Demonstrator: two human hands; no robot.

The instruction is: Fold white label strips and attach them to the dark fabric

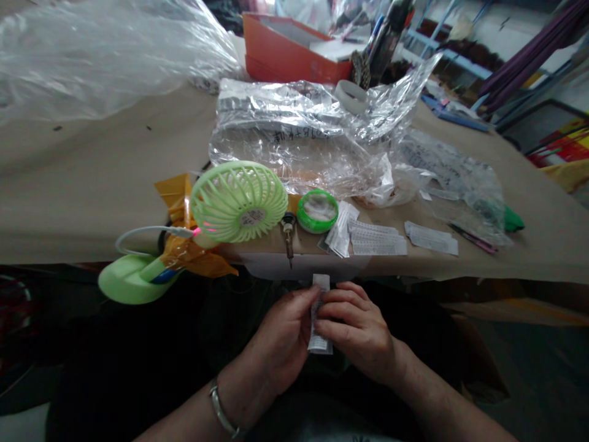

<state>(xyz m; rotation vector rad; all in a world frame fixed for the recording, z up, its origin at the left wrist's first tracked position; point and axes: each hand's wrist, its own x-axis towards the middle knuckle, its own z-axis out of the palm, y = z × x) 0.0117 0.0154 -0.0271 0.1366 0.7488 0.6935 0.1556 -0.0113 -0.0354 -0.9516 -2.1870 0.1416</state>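
Observation:
Between both hands, just below the table's front edge, is a narrow white printed paper strip [321, 341], upright in the picture, possibly a small stack. My left hand [285, 337] grips it from the left, thumb along its upper part. My right hand [361, 325] closes on it from the right, fingers lying across its front. On the table beyond lie similar printed strips [377, 239], with a further pile of strips [431, 238] to their right. Silvery-white strips [341, 230] lean beside a round green container [317, 211] with whitish content.
A green fan [239, 202] with brown tape at its stand juts over the table edge at left. A soldering-iron-like tool [288, 239] points toward me. Behind are clear plastic bags [294, 135], a tape roll [351, 96] and an orange box [294, 61]. A pinkish pen-like tool [473, 238] lies right.

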